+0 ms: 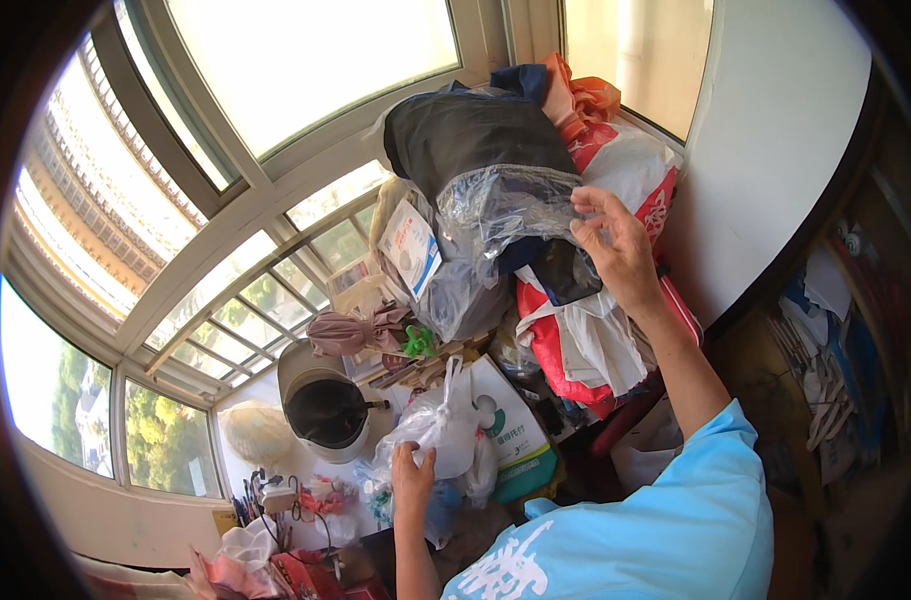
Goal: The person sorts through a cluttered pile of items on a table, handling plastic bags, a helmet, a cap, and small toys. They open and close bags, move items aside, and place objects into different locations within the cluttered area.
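My right hand [624, 251] is raised with fingers apart and bent. It is beside a clear plastic bag [493, 206] wrapped around dark fabric [478, 135]; whether a fingertip touches the film is unclear. My left hand [413, 480] is lower down, thumb and forefinger at the near side of a knotted translucent plastic bag [444, 427]. Its grip on the film cannot be made out. Just right of that bag leans a white and green printed paper bag [504, 427]. Below the right hand is a red and white bag [575, 345] with its mouth crumpled.
Windows [313, 60] with a railing line the left and back. On the ledge stand an upturned white helmet [328, 420], a folded mauve umbrella [350, 332], a green plastic object [419, 341] and a printed box [410, 247]. Orange fabric [575, 97] tops the heap. Cables [275, 502] lie lower left.
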A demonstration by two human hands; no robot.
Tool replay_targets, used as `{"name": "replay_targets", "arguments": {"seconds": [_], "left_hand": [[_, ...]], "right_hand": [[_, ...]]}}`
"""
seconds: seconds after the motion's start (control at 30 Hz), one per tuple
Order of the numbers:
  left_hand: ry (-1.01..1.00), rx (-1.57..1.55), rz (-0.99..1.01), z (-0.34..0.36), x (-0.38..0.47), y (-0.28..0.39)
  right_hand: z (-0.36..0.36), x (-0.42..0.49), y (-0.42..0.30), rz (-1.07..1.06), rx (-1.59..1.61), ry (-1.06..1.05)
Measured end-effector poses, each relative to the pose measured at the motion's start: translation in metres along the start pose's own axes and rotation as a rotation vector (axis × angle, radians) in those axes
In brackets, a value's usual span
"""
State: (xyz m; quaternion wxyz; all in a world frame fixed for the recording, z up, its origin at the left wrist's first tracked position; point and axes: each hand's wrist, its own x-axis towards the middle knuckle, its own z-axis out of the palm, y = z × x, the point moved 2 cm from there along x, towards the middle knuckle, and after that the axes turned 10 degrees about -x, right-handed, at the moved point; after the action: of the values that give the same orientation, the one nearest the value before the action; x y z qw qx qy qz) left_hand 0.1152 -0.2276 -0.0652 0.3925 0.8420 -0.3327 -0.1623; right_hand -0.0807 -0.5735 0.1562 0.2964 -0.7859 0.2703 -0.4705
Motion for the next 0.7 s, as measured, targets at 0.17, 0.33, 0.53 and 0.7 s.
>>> {"name": "replay_targets", "arguments": {"seconds": [0.17,0.33,0.53,0.7], "left_hand": [[0.139,0.075,0.036,-0.02,0.019,0.037],[0.1,-0.516,0.183,-0.039,0.095,0.151],[-0.049,-0.486,0.409,-0.004,0.181,0.27],[-0.201,-0.674,0.278,0.016,0.25,0.302]], "right_hand": [[0.001,0.075,0.04,0.112,-0.318,-0.016],[0.016,0.101,0.064,0.273,-0.36,-0.162],[0.028,0.087,0.073,0.081,-0.254,-0.131],[0.026,0.094,0.083,0.183,-0.199,-0.195]]}}
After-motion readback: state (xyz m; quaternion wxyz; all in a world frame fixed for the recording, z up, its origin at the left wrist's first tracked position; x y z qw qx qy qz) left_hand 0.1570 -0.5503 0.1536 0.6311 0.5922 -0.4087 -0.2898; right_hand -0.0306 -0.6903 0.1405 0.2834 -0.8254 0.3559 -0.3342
